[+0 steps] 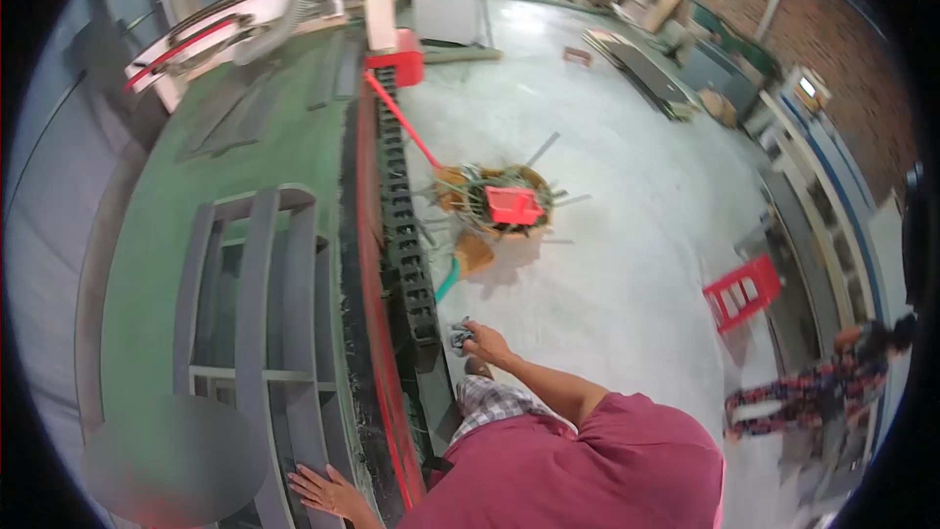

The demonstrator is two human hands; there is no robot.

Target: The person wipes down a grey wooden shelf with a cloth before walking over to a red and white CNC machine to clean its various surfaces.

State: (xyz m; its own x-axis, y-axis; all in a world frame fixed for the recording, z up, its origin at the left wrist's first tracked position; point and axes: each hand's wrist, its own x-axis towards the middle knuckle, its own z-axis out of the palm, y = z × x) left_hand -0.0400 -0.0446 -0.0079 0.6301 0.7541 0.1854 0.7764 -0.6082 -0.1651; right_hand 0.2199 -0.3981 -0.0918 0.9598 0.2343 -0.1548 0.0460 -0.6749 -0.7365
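My left hand (328, 495) lies with spread fingers on the edge of a grey slatted frame (257, 304), which rests on the long green bed (147, 264) of a machine. My right hand (483, 341) is held low beside the machine, its fingers closed round a small grey and dark object (462, 335) too small to name. Between my two hands run a red rail (377, 333) and a black cable chain (403, 225) along the machine's side.
On the floor ahead stand a round container of scraps (540, 186) with a red basket (514, 204) on it, and a dustpan (473, 255). A red stool (741, 292) is at right, near another person (832, 382). Boards (641, 73) lie further back.
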